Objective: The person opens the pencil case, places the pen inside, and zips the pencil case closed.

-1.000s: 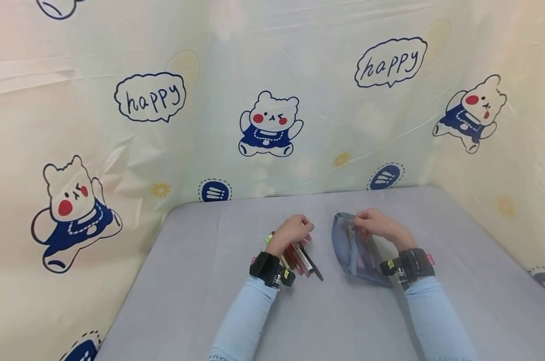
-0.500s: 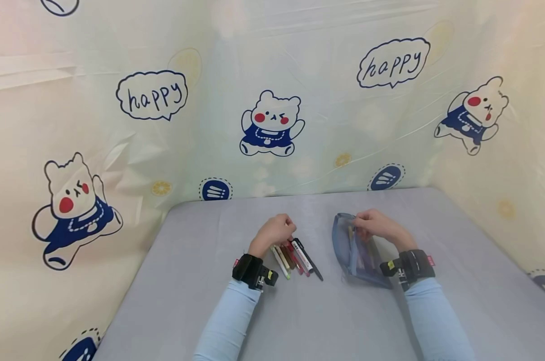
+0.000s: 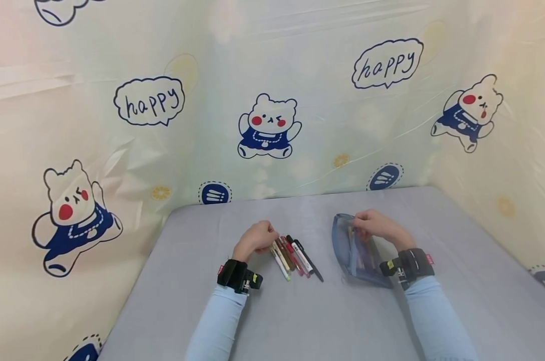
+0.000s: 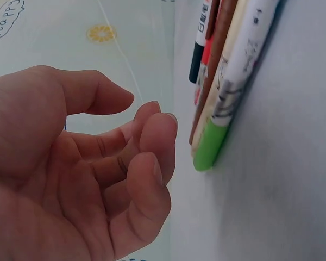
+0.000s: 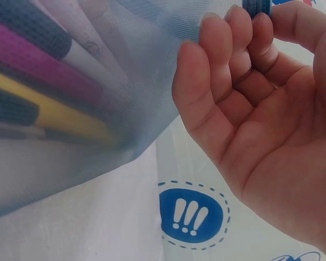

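Note:
My left hand (image 3: 256, 235) is at the upper left end of a row of pens (image 3: 295, 256) lying side by side on the table. Its fingers are loosely bent with nothing between them in the left wrist view, beside a white pen with a green end (image 4: 212, 144). Brown, red and black-ended pens lie behind that one. My right hand (image 3: 377, 224) pinches the top edge of a blue mesh pencil pouch (image 3: 341, 245) between thumb and fingertips. Through the mesh, the right wrist view shows a magenta pen (image 5: 41, 57) and a yellow pen (image 5: 60, 106) among others.
A grey cloth (image 3: 299, 321) covers the table under both hands. Behind it hangs a pale curtain (image 3: 322, 165) printed with bears and the word happy, meeting the table's far edge. The pouch stands right of the loose pens.
My left hand has drawn leftward over the pens, uncovering most of the row. My right hand keeps its hold on the pouch in the same place.

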The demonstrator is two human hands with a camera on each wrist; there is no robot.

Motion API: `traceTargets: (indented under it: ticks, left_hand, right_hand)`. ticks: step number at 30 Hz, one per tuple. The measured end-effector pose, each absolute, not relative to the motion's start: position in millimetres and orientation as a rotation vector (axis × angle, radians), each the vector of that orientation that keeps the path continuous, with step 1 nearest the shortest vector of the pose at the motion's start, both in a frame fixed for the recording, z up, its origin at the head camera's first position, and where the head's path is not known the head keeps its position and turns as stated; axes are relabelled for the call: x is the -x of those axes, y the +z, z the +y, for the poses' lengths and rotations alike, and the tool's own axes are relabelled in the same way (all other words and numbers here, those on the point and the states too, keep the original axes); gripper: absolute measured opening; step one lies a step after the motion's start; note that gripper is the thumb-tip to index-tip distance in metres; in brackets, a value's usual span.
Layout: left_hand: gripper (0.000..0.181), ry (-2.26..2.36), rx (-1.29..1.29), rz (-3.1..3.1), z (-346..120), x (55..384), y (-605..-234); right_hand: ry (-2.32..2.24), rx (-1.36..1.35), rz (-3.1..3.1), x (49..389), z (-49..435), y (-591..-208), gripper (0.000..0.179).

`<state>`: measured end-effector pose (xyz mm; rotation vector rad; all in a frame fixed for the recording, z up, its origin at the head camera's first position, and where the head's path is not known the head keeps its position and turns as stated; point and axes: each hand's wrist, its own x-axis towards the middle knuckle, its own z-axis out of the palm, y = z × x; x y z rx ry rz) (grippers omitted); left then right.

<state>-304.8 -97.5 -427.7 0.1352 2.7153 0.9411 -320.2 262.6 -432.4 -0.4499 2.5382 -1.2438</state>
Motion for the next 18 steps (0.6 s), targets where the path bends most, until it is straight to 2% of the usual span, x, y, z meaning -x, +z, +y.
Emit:
traceTargets:
  ticks: [18]
  left_hand:
    - [0.022, 0.866, -0.024, 2.677, -117, 310, -444]
  right_hand:
    - [-1.254, 0.448, 2.531, 318, 262, -429, 0.024]
